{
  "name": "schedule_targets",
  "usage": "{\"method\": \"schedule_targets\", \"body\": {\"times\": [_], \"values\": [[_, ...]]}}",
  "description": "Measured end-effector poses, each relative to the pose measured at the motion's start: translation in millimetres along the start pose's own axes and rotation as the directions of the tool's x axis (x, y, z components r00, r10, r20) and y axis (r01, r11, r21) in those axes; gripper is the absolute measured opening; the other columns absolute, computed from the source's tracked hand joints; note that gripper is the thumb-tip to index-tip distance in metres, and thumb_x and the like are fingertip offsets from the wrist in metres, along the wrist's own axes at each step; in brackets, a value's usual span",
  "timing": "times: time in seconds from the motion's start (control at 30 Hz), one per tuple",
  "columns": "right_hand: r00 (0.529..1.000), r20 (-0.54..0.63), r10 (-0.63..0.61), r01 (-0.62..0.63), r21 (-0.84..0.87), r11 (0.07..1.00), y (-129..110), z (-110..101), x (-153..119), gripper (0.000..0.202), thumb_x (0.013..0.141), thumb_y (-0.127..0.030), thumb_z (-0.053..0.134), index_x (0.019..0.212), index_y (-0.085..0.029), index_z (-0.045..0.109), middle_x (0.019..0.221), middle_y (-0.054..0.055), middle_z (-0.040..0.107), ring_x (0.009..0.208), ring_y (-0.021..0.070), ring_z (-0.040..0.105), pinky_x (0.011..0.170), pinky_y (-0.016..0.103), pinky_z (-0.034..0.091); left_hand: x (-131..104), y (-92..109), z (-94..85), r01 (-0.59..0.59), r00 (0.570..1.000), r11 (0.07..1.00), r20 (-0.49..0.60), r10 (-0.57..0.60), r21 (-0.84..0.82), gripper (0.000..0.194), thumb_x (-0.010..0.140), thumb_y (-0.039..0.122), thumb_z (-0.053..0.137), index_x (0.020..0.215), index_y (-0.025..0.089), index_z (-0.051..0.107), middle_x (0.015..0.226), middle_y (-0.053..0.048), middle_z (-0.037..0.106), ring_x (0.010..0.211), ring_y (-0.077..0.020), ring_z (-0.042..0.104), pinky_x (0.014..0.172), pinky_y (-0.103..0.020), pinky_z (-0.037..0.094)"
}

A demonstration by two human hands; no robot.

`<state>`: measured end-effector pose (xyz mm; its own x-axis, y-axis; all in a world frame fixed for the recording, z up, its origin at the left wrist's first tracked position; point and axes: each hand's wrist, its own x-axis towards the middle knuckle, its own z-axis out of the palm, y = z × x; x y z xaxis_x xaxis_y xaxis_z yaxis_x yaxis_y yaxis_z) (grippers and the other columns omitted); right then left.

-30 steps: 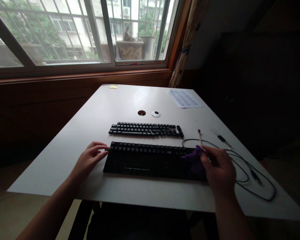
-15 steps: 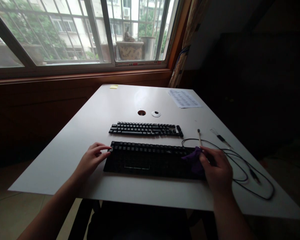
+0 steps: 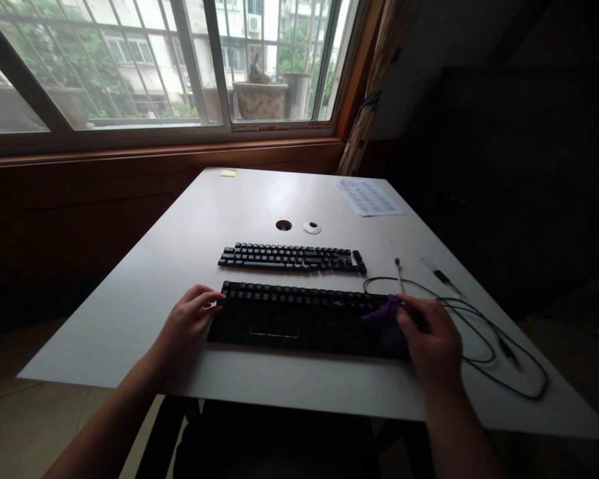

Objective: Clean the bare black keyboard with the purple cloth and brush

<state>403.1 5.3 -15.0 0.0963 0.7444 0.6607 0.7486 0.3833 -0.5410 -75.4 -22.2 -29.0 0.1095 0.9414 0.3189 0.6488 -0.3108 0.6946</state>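
Observation:
A black keyboard [image 3: 274, 326] lies near the front of the table, its upper rows of keys in place and its lower part flat and bare of keycaps. At its upper left corner, my left hand [image 3: 194, 311] has thumb and fingers pinched on a keycap [image 3: 221, 301], partly hidden by the fingertips. My right hand [image 3: 434, 332] is closed on a purple cloth [image 3: 385, 319], which drapes over the keyboard's right end. Just beyond the right fingertips lies a thin pale-handled brush [image 3: 399, 274] with a dark tip.
Loose black keycaps [image 3: 289, 258] are laid out in rows behind the keyboard. A black cable [image 3: 484, 322] coils at the right, near a wire tool with a black grip [image 3: 442, 276]. Farther back are a cable hole [image 3: 283, 225], its white cover [image 3: 312, 228], printed sheets [image 3: 369, 197] and yellow notes [image 3: 228, 173].
My left fingers have closed in slightly at the keyboard's left corner, with the hand tilted a little more. The right hand and cloth have shifted very slightly left.

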Motion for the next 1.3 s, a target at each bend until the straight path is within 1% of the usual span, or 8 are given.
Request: {"method": "schedule_targets", "body": {"times": [0.13, 0.27, 0.4, 0.57, 0.83, 1.03, 1.2, 1.3], "values": [[1.0, 0.001, 0.009, -0.009, -0.003, 1.0, 0.8, -0.1, -0.8, 0.018, 0.094, -0.033, 0.067, 0.109, -0.027, 0.074, 0.1, 0.003, 0.07, 0.093, 0.0216, 0.065, 0.089, 0.04, 0.052, 0.0, -1.3, -1.3, -0.021, 1.0, 1.0, 0.007, 0.021, -0.003, 0.018, 0.099, 0.03, 0.061, 0.111, 0.024, 0.072, 0.111, -0.007, 0.064, 0.096, -0.0215, 0.066, 0.083, -0.035, 0.057], [1.0, 0.005, 0.008, -0.008, -0.005, 1.0, 0.3, -0.1, -0.7, 0.018, 0.094, -0.034, 0.066, 0.108, -0.027, 0.074, 0.101, 0.003, 0.07, 0.094, 0.0219, 0.066, 0.091, 0.04, 0.052, 1.3, -0.5, -3.3, 0.032, 0.999, 0.999, 0.007, -0.032, -0.024, 0.02, 0.099, 0.036, 0.063, 0.109, 0.024, 0.075, 0.109, -0.007, 0.068, 0.098, -0.0224, 0.067, 0.085, -0.034, 0.056], [1.0, 0.014, 0.004, -0.004, -0.01, 1.0, -0.5, 0.5, -1.4, 0.018, 0.094, -0.034, 0.065, 0.109, -0.027, 0.074, 0.101, 0.003, 0.07, 0.095, 0.0225, 0.066, 0.092, 0.041, 0.052, 1.6, 2.0, -3.2, 0.066, 0.998, 0.998, 0.022, -0.065, -0.021, 0.022, 0.099, 0.04, 0.062, 0.108, 0.023, 0.073, 0.108, -0.007, 0.068, 0.097, -0.0232, 0.068, 0.084, -0.035, 0.056], [1.0, 0.019, -0.008, 0.008, -0.002, 1.0, 0.1, 0.6, -2.1, 0.018, 0.094, -0.034, 0.066, 0.108, -0.027, 0.073, 0.099, 0.004, 0.07, 0.093, 0.0229, 0.066, 0.091, 0.043, 0.053, -1.4, 0.5, 1.9, 0.037, 0.999, 0.999, 0.028, -0.037, 0.009, 0.018, 0.1, 0.037, 0.059, 0.11, 0.023, 0.067, 0.108, -0.007, 0.065, 0.095, -0.0219, 0.067, 0.082, -0.034, 0.056], [0.999, 0.007, 0.045, -0.045, 0.011, 0.999, 2.0, 0.2, -3.0, 0.018, 0.093, -0.036, 0.067, 0.106, -0.027, 0.074, 0.099, 0.003, 0.07, 0.093, 0.0221, 0.065, 0.09, 0.041, 0.052, -0.5, 3.4, 2.3, 0.065, 0.998, 0.998, -0.016, -0.065, -0.001, 0.017, 0.097, 0.038, 0.063, 0.101, 0.021, 0.065, 0.104, -0.006, 0.064, 0.082, -0.0186, 0.066, 0.074, -0.032, 0.056], [0.999, 0.011, 0.046, -0.047, 0.022, 0.999, 3.0, 0.1, -3.7, 0.019, 0.093, -0.035, 0.067, 0.108, -0.027, 0.074, 0.1, 0.003, 0.07, 0.094, 0.0221, 0.065, 0.091, 0.041, 0.052, 5.3, 7.0, -7.7, 0.166, 0.986, 0.986, 0.024, -0.165, -0.021, 0.025, 0.094, 0.045, 0.064, 0.099, 0.021, 0.07, 0.101, -0.007, 0.071, 0.09, -0.0239, 0.069, 0.081, -0.036, 0.056], [0.998, 0.016, 0.055, -0.055, 0.022, 0.998, 5.0, 0.6, -4.4, 0.019, 0.093, -0.035, 0.067, 0.108, -0.027, 0.074, 0.1, 0.003, 0.07, 0.094, 0.0224, 0.065, 0.092, 0.043, 0.052, 7.5, 4.0, -11.6, 0.31, 0.949, 0.949, 0.079, -0.305, -0.063, 0.038, 0.091, 0.055, 0.066, 0.105, 0.02, 0.072, 0.102, -0.009, 0.077, 0.095, -0.0286, 0.071, 0.083, -0.039, 0.057], [0.999, 0.023, 0.049, -0.049, 0.023, 0.999, 4.9, 0.7, -4.5, 0.018, 0.093, -0.035, 0.067, 0.108, -0.027, 0.074, 0.1, 0.003, 0.07, 0.094, 0.022, 0.065, 0.091, 0.042, 0.052, 8.8, 5.1, -12.9, 0.354, 0.933, 0.933, 0.098, -0.347, -0.064, 0.04, 0.089, 0.057, 0.067, 0.104, 0.021, 0.074, 0.101, -0.008, 0.079, 0.093, -0.0285, 0.072, 0.082, -0.038, 0.056]]}}
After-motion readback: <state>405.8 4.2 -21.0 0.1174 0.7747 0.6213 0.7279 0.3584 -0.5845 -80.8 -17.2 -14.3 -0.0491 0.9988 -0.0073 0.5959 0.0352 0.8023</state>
